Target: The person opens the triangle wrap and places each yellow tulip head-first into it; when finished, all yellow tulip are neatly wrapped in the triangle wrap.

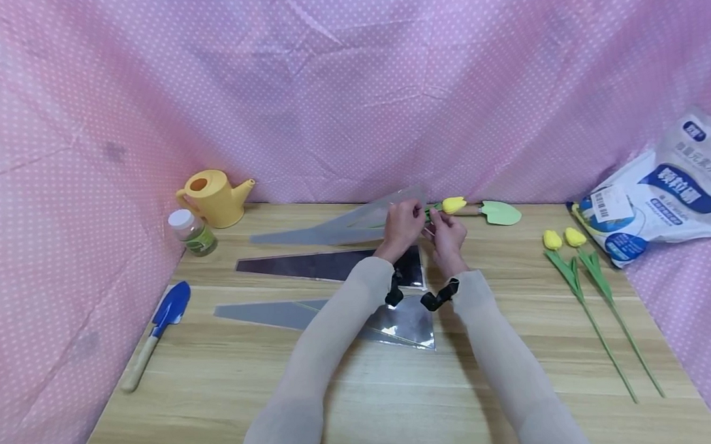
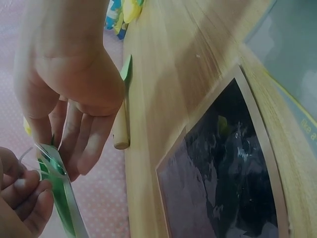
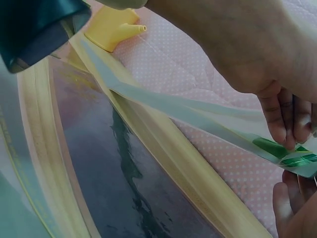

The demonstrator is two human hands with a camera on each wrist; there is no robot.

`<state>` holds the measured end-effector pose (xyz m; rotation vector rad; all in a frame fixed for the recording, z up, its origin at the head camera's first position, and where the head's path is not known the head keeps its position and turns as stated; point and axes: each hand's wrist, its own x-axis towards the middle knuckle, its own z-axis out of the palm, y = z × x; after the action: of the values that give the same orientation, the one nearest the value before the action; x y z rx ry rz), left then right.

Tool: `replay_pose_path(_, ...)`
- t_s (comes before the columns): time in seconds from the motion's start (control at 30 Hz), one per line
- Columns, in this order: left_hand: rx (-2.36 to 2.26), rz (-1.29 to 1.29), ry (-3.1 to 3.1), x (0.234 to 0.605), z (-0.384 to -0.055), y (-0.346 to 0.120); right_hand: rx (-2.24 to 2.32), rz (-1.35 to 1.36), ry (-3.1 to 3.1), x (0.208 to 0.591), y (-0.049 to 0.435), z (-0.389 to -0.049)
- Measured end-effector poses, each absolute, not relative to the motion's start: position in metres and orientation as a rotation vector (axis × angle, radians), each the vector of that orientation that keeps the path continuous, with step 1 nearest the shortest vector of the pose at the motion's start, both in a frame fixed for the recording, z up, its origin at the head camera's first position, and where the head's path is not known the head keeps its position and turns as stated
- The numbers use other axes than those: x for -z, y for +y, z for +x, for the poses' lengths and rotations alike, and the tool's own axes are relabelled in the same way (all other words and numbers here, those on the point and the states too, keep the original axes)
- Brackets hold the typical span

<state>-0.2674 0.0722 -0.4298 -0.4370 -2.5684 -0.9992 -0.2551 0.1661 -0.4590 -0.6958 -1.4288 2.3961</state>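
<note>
My left hand (image 1: 404,227) pinches the open end of a clear-and-grey flower sleeve (image 1: 332,230), raised near the table's back edge. Beside it, my right hand (image 1: 448,241) grips the sleeve's rim with its fingers around the edge, plain in the left wrist view. A yellow tulip (image 1: 453,205) sticks out of that end, its green leaves (image 3: 270,147) showing through the film. The sleeve's narrow end points left. Below the hands lie a dark flower sleeve (image 1: 316,265) and another grey flower sleeve (image 1: 264,313), the latter partly behind the left forearm.
Two yellow tulips (image 1: 593,279) lie at the right, near a white-and-blue bag (image 1: 678,191). A green trowel (image 1: 501,213) lies behind the hands. On the left are a yellow watering can (image 1: 218,199), a white-lidded jar (image 1: 194,234) and a blue trowel (image 1: 171,305).
</note>
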Motion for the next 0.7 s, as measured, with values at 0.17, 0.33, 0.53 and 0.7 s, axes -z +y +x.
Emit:
replay_pose_path(0.17, 1.066, -0.503, -2.572, 0.430, -0.268, 0.070, -2.445, -0.719, -1.411, 0.459, 0.169, -0.256)
replay_pose_path(0.33, 1.110, -0.561, -2.582, 0.430, -0.275, 0.060, -2.447, -0.772, -1.410, 0.459, 0.176, -0.254)
replay_pose_path(0.53, 1.024, -0.677, -2.725, 0.434, -0.292, 0.033, -2.519, -0.779, -1.325, 0.456, 0.185, -0.254)
replay_pose_path(0.7, 0.778, -0.877, -2.982, 0.442, -0.304, 0.006, -2.539, -0.787, -1.299, 0.453, 0.188, -0.252)
